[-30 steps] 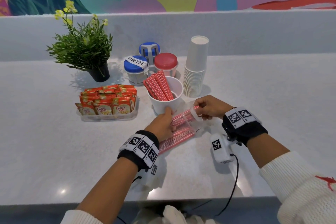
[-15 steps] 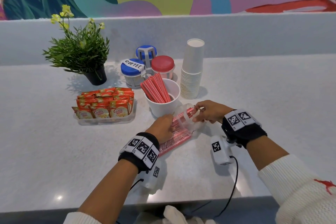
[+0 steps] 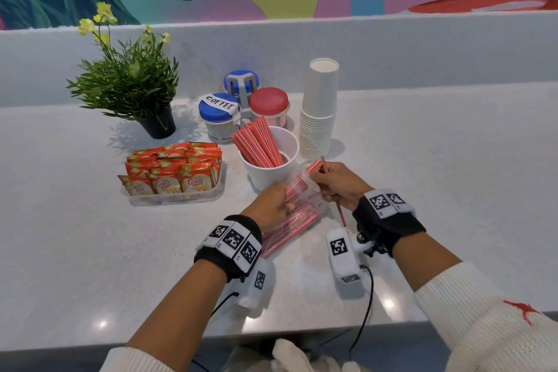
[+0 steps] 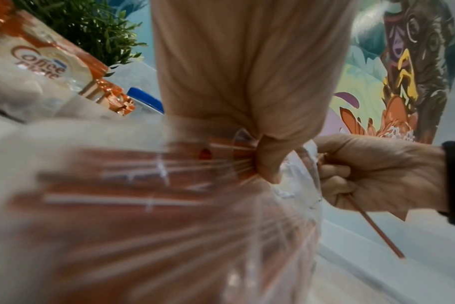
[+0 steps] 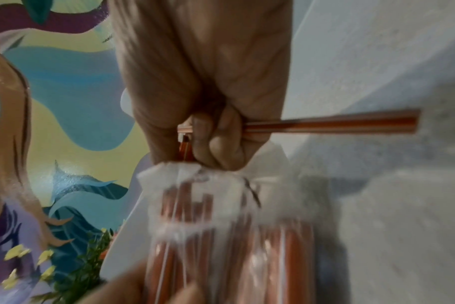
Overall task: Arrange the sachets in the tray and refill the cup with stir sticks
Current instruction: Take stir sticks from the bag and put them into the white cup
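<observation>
Two hands: the left hand [image 3: 271, 207] grips one crinkly clear bag [image 3: 290, 220] of striped sticks, right hand [image 3: 338, 183] fingers pinching one thin stick [image 3: 340, 214].

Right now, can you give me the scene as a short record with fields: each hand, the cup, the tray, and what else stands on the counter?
left hand: grips the clear bag of stir sticks, which lies on the counter
right hand: holds one loose stir stick at the open end of the bag
cup: white, upright, a bundle of stir sticks leaning inside
tray: clear, holds Coffee-mate sachets in rows
also there: potted plant, three lidded jars, stack of paper cups
</observation>
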A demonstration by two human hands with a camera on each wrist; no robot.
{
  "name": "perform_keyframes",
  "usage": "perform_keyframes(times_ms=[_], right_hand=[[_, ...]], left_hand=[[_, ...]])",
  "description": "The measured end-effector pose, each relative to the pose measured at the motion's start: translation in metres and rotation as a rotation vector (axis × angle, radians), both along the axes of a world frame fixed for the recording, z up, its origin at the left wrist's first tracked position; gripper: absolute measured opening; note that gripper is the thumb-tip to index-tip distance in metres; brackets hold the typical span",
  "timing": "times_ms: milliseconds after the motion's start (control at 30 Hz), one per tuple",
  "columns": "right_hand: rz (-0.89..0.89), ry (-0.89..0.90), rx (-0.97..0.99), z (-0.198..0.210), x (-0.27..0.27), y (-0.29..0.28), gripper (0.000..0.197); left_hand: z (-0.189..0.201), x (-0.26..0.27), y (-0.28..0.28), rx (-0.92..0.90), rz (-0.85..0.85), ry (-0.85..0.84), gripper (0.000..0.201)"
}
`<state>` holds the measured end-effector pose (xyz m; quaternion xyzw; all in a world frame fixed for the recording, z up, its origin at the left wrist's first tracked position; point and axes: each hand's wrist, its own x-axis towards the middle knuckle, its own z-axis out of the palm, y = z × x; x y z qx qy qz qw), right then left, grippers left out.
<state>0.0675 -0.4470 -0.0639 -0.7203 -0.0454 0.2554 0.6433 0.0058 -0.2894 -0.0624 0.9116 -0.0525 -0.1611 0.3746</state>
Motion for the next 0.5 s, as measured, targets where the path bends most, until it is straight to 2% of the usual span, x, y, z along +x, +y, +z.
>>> perform_keyframes(times_ms=[100, 233, 367, 500], right_hand=[[-0.061, -0.005, 0.06, 0.007, 0.007, -0.007, 0.012], [-0.071, 0.1, 0.225, 0.007, 0.004, 0.0, 0.018], [-0.071, 0.118, 0.177, 0.001, -0.001, 0.011, 0.022], [-0.229, 0.01, 0.149, 0.012, 0.008, 0.004, 0.016]], left_hand=[[-0.004, 0.001, 0.002, -0.003, 0.006, 0.014, 0.026], [-0.001, 0.002, -0.001, -0.013, 0.004, -0.005, 0.025], [-0.001, 0.002, -0.001, -0.009, -0.023, -0.018, 0.025], [-0.001, 0.001, 0.001, 0.008, -0.009, 0.012, 0.025]])
